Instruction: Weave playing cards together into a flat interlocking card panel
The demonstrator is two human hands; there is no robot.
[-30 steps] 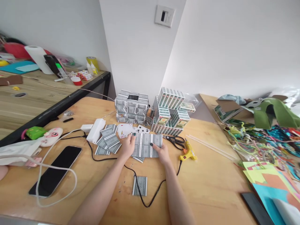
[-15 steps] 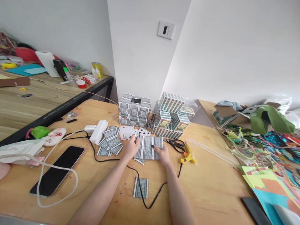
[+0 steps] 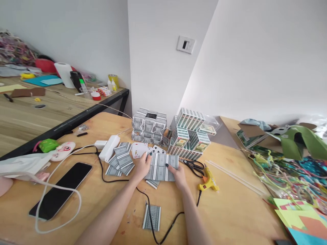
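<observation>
Change: the view has tilted up and swung a little left over the last second, so more of the side bench (image 3: pixel 84 109) shows; the grip looks much the same, which I judge to be a steady hold rather than a new step.
Left hand (image 3: pixel 142 167): pinches the card panel (image 3: pixel 160 166) at its upper left, thumb near the top edge.
Right hand (image 3: pixel 179 176): grips the panel's right side, thumb on the patterned face, other fingers mostly hidden.
Card panel: between both hands, backs showing, in side-by-side columns with white bands; whether they are stuck together I cannot tell.
Around the panel, by the clock:
Card model (image 3: pixel 149 126): 11 o'clock, upright, with a dark opening on top.
Card boxes (image 3: pixel 191 119): 1 to 2 o'clock, stacked.
Scissors (image 3: pixel 194 167): 3 o'clock, near the right hand.
Glue gun (image 3: pixel 209 181): 3 to 4 o'clock, on its side, beside the scissors.
Loose card (image 3: pixel 155 217): 6 to 7 o'clock, a black cord (image 3: pixel 168 234) across it.
Card pile (image 3: pixel 123 160): 9 o'clock, backs up, fanned.
Face-up cards (image 3: pixel 138 148): 10 o'clock.
Phone (image 3: pixel 62 190): 8 to 9 o'clock, screen dark.
</observation>
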